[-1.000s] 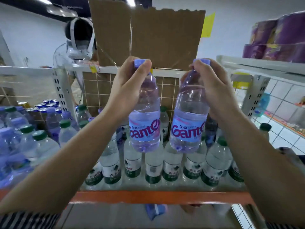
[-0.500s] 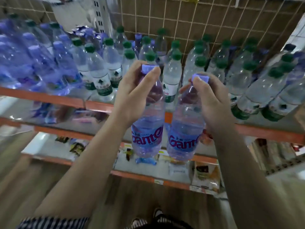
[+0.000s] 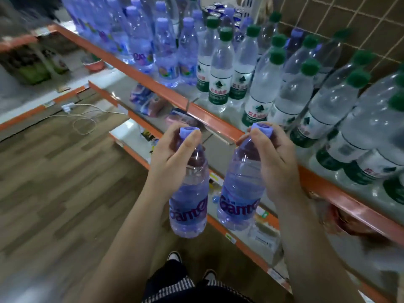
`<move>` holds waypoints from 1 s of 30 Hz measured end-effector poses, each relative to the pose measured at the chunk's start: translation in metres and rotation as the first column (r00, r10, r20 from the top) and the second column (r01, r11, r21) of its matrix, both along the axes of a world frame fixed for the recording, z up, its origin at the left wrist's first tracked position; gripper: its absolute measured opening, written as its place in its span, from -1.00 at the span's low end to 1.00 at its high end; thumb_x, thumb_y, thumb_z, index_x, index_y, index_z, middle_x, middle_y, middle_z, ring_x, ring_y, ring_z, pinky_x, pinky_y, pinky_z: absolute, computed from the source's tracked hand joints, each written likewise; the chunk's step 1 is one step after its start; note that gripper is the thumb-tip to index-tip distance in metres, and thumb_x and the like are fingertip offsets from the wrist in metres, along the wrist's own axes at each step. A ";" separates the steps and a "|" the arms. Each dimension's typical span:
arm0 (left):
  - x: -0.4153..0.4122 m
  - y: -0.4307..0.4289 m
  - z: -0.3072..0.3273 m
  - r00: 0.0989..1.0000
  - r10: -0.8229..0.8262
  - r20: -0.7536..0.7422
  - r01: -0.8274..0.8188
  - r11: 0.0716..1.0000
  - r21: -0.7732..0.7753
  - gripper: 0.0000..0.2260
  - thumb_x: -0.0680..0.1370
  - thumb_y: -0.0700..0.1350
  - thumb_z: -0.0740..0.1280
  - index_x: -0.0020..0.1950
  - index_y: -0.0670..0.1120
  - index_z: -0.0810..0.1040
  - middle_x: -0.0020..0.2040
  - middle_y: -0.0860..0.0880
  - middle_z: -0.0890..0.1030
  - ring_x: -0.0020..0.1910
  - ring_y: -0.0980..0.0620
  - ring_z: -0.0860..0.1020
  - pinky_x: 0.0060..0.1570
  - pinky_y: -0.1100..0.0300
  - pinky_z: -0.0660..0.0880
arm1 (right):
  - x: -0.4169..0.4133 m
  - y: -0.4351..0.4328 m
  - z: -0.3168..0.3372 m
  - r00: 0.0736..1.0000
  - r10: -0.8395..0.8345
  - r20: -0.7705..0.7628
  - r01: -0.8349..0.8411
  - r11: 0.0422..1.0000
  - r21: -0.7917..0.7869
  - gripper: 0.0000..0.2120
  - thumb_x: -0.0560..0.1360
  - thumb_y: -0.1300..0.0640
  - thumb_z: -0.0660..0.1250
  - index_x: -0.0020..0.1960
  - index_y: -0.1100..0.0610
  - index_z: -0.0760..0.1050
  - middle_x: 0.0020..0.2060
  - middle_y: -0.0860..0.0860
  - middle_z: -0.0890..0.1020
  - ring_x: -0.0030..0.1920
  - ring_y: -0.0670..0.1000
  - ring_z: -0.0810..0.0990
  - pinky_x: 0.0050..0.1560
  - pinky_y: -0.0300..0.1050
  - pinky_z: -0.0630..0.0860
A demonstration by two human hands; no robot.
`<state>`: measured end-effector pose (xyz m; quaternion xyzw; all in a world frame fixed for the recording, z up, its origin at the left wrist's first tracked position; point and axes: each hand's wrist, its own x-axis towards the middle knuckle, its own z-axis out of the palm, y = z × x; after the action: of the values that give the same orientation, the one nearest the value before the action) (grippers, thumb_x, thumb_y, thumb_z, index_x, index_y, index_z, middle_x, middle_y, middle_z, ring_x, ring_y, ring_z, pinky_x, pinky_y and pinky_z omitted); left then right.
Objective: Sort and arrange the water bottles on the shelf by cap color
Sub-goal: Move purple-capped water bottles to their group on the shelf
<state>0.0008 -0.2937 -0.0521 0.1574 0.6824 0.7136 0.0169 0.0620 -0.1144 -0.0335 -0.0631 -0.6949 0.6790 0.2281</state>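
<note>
Two purple-capped bottles point(image 3: 189, 193) before green-capped rows point(image 3: 219, 68)

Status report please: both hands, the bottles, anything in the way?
Left hand grips a purple-capped clear plastic bottle at the neck; right hand grips a second purple-capped bottle. Both in front of orange-edged shelf. No obstacle seen.

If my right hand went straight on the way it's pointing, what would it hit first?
Likely the front green-capped bottles: your right hand, holding a purple-capped bottle, points toward them. Depth is unclear, so it could catch the orange shelf edge first.
</note>
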 end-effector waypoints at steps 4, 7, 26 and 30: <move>-0.014 -0.037 -0.005 0.991 0.133 0.034 -0.133 0.991 -0.014 -0.84 0.53 0.16 0.33 -0.12 0.10 0.55 -0.23 -0.18 0.57 -0.25 -0.14 0.53 -0.24 -0.04 0.42 | -0.037 -0.030 -0.009 0.986 0.166 0.011 -0.165 0.985 -0.049 -0.86 0.51 0.02 0.31 -0.05 0.09 0.52 -0.25 0.08 0.64 -0.27 -0.02 0.63 -0.22 -0.19 0.56; -0.033 -0.066 -0.007 0.980 0.193 0.054 -0.195 0.980 0.029 -0.84 0.55 0.10 0.32 -0.14 0.05 0.53 -0.22 -0.23 0.58 -0.29 -0.12 0.54 -0.33 0.14 0.44 | -0.071 -0.059 -0.012 0.970 0.238 0.040 -0.236 0.970 -0.049 -0.85 0.50 -0.03 0.32 -0.06 0.05 0.54 -0.24 0.13 0.63 -0.25 0.02 0.62 -0.22 -0.12 0.56; -0.273 -0.284 0.022 0.971 0.234 0.055 -0.239 0.967 0.094 -0.83 0.57 -0.01 0.31 -0.10 -0.10 0.50 -0.25 -0.17 0.55 -0.34 -0.08 0.56 -0.36 0.14 0.53 | -0.343 -0.288 0.005 0.944 0.326 -0.043 -0.324 0.945 0.043 -0.84 0.51 -0.13 0.32 -0.10 -0.05 0.53 -0.17 0.25 0.60 -0.19 0.27 0.60 -0.10 0.24 0.55; -0.334 -0.320 0.018 0.960 0.278 0.044 -0.280 0.957 0.077 -0.80 0.58 -0.01 0.31 -0.04 -0.16 0.51 -0.21 -0.26 0.58 -0.32 -0.05 0.58 -0.35 0.21 0.54 | -0.411 -0.326 0.006 0.935 0.349 -0.068 -0.346 0.937 0.046 -0.82 0.52 -0.11 0.31 -0.08 -0.01 0.52 -0.11 0.31 0.58 -0.12 0.36 0.57 -0.06 0.31 0.52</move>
<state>-0.3327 -0.6141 -0.0339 0.0485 0.6675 0.7388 -0.0792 -0.3492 -0.4400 -0.0280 0.0901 -0.6971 0.6990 0.1316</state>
